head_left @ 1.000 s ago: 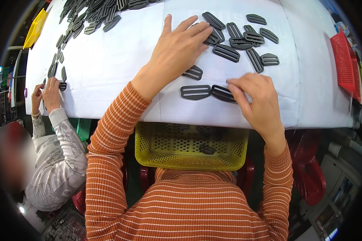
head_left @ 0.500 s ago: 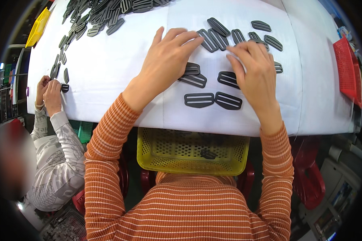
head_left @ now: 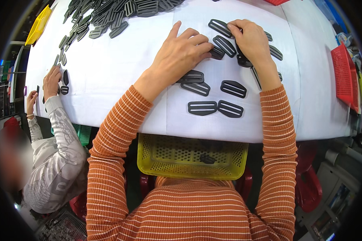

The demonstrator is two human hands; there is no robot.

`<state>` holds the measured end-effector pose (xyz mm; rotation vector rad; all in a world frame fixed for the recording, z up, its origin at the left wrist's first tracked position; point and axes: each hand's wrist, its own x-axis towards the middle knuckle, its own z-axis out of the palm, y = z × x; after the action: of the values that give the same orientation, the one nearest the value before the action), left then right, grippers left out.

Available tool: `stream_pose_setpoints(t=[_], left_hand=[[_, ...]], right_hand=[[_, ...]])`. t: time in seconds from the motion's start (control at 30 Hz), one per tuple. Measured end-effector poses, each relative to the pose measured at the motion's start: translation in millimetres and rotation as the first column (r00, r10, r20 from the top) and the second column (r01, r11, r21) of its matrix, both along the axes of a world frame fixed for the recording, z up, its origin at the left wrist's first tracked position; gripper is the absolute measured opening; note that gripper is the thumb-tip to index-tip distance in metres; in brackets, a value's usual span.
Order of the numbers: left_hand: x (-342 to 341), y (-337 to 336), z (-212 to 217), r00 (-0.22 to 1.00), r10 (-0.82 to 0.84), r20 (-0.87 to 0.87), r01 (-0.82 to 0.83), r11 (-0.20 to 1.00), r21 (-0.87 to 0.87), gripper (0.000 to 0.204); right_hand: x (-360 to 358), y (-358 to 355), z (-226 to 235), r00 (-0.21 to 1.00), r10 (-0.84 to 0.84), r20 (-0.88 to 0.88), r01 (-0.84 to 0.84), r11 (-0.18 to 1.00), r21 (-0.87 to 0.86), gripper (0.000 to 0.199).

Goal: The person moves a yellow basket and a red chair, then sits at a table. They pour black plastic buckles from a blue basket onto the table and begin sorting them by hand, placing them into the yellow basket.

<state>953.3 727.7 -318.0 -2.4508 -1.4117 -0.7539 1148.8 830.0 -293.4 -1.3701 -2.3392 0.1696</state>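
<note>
Below the tabletop (head_left: 120, 64), a yellow perforated basket (head_left: 177, 172) holds dark pieces (head_left: 207, 159), hard to make out. Beyond, black slider buckles (head_left: 233, 88) lie flat, likely for easy reach; the left hand (head_left: 177, 54) spreads, fingertips against one, while the right hand (head_left: 252, 43) curls over others, whether pinching any I cannot tell. Farther off, the view's edge crops a buckle pile (head_left: 118, 10).
</note>
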Motion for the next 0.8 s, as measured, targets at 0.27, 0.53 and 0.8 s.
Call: stream_pose_setpoints(t=[0.27,0.53,0.8], left_hand=[[-13.6,-10.6,7.8,0.936,0.216,0.279,-0.137,0.951,-0.276,0.016],[-48.2,2.6,-0.7,0.847,0.278,0.452,-0.199,0.956,-0.215,0.018],[-51.5,-3.8,0.0,0.84,0.24,0.487,-0.146,0.964,-0.223,0.02]], right_hand=[[14.5,-62.7,9.7,0.986,0.122,0.115,-0.135,0.984,0.118,0.018],[5.7,-36.1,-12.9,0.962,0.137,0.234,-0.204,0.935,0.29,0.031],[-2.0,-95.8,15.9,0.92,0.37,0.128,-0.385,0.914,0.124,0.027]])
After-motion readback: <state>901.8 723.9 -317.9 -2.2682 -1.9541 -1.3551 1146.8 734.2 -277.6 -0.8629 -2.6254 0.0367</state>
